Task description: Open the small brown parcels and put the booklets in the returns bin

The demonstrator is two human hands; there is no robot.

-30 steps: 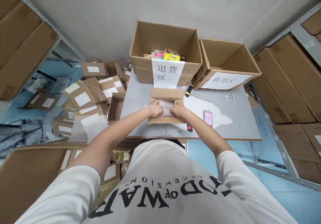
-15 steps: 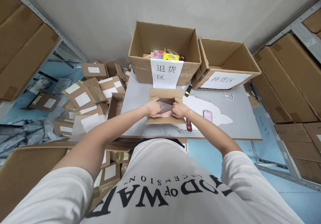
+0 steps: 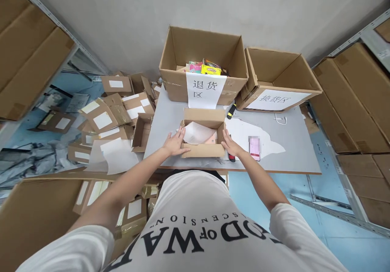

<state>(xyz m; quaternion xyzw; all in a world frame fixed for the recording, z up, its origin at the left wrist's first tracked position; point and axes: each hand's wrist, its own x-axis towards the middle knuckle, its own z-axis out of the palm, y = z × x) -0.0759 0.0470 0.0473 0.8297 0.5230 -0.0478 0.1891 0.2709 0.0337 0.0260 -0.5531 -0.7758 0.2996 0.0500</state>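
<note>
Near the front edge of the tabletop [image 3: 289, 142], the small open carton [image 3: 202, 148] sits square to the person, and both hands have just come off its contents. A moment ago the fingers were pinched together in the middle, working at the white wrapping inside; now they've spread out to the sides. Left hand [image 3: 174, 143] lies flat against the carton's left wall, fingers open and splayed, gripping nothing. Right hand [image 3: 231, 145] mirrors it on the right wall, palm open, also holding nothing (more a steadying touch than a grip). So the carton is bracketed between two open palms, and the white paper [image 3: 198, 133] is loose and puffed up inside, with a pale pink item [image 3: 211, 141] showing beneath its right edge. The opening-up looks finished and the contents lie exposed.

Just right of the carton, a black-and-red cutter [image 3: 232, 157] lies half hidden by the right wrist, and a pink phone [image 3: 254, 148] rests beyond it on a torn white sheet [image 3: 243, 128]. At the far side stand two big boxes: the labelled box [image 3: 204, 46] with colourful packets inside, directly behind the carton, and the empty box [image 3: 282, 71] to its right. A second, yellow-handled cutter [image 3: 231, 110] lies between them. Off the left edge, a heap of flattened parcels [image 3: 103, 117] covers the floor
</note>
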